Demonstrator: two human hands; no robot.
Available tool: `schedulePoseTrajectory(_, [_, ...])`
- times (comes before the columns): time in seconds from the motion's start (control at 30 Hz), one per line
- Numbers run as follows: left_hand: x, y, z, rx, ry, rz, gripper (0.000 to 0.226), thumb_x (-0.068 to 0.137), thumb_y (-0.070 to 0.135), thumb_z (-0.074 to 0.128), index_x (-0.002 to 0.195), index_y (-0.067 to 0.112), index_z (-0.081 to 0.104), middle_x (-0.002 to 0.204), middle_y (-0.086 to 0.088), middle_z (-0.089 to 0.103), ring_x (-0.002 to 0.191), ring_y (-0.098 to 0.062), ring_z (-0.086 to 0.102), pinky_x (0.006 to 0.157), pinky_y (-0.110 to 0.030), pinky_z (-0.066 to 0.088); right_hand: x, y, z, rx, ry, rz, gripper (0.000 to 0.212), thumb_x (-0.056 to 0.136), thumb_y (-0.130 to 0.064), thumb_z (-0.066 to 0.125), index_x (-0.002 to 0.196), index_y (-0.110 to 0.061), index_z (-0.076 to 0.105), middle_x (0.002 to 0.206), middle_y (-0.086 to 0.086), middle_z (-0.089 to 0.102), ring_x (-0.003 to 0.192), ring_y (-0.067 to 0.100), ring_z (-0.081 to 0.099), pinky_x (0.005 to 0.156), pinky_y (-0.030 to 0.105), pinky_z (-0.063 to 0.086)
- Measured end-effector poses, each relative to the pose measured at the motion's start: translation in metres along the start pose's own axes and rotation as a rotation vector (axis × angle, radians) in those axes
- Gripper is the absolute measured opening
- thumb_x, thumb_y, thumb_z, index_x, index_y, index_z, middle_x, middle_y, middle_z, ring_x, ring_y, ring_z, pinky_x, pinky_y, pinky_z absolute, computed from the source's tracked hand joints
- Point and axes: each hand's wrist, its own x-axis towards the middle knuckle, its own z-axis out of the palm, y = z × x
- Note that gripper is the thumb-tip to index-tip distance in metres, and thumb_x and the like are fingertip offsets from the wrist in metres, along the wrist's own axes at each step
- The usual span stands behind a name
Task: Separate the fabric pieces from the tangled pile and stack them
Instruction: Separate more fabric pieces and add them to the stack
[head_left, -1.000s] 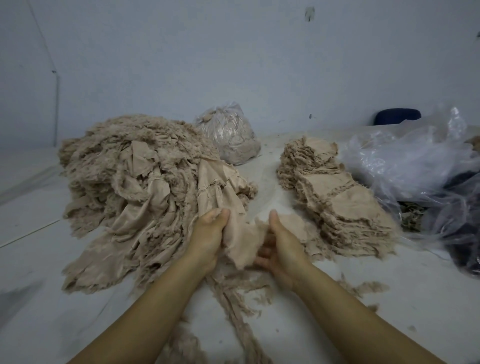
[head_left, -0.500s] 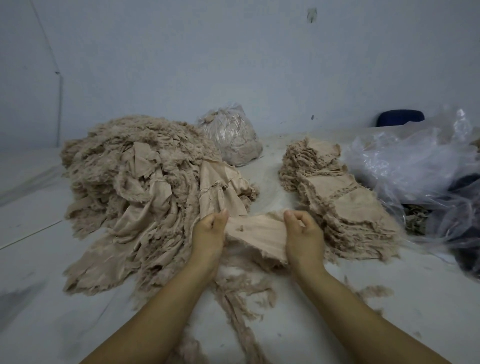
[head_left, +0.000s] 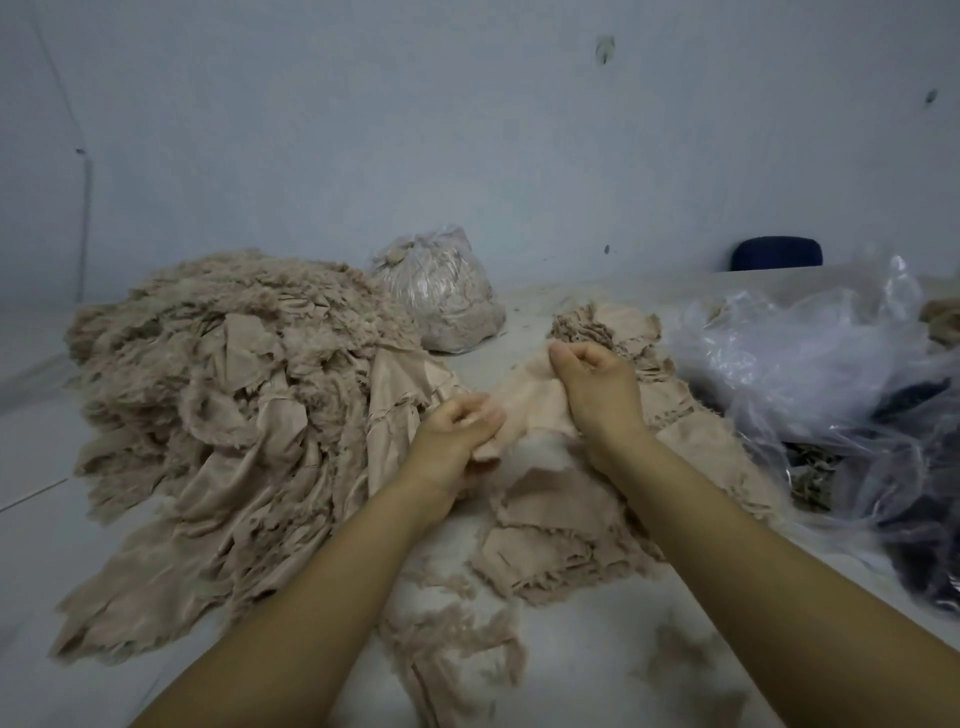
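Head view, looking fwd & down over a pale table. Centre: both forearms reach in from the lower edge; the hands meet over the middle of the table w/ one beige fabric piece stretched between them. Left hand: fingers curled, pinching the lower-left end of the piece. Right hand: fingers curled, gripping the upper-right end, held higher & farther from the camera than the left. The piece is lifted off the table, slightly blurred, its edges frayed.

Left: tangled pile, a large heap of beige fabric w/ ragged, fuzzy edges; long folds spill from it toward the near-left corner of the table. Its right flank lies just beside the left hand.

Right of centre: stack of flat beige pieces running from behind the right hand toward the camera, partly hidden by the right wrist. Nearer, below the hands, more flat pieces lie overlapped on the table. Loose scraps & lint are strewn between the forearms.

Rear centre: clear plastic bag stuffed w/ beige material, just behind the tangled pile. Far right: crumpled clear plastic sheeting over dark contents; what is inside cannot be told. Behind it, a dark blue object against the grey wall.
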Motion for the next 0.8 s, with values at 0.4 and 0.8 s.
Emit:
schedulePoseTrajectory(0.4, [0.036, -0.045, -0.009, 1.191, -0.073, -0.167, 0.046, 0.091, 0.044, 0.054, 0.054, 0.018, 0.047, 0.057, -0.004, 0.052, 0.056, -0.013, 0.050, 0.055, -0.025, 0.038, -0.010, 0.081, -0.022, -0.857, -0.227, -0.104, 0.026, 0.099, -0.027, 0.044, 0.099, -0.006, 0.060, 0.093, 0.016, 0.067, 0.088, 0.034, 0.062, 0.070, 0.034, 0.044])
schedulePoseTrajectory(0.8, [0.026, 0.032, 0.028, 0.353, -0.099, -0.137, 0.033, 0.087, 0.014, 0.066, 0.062, 0.014, 0.045, 0.043, 0.006, 0.054, 0.046, -0.010, 0.061, 0.049, -0.023, 0.054, -0.004, 0.053, -0.012, -0.411, -0.294, 0.247, 0.063, 0.096, -0.059, 0.035, 0.132, -0.010, 0.052, 0.132, 0.013, 0.056, 0.120, 0.030, 0.053, 0.102, 0.040, 0.041])
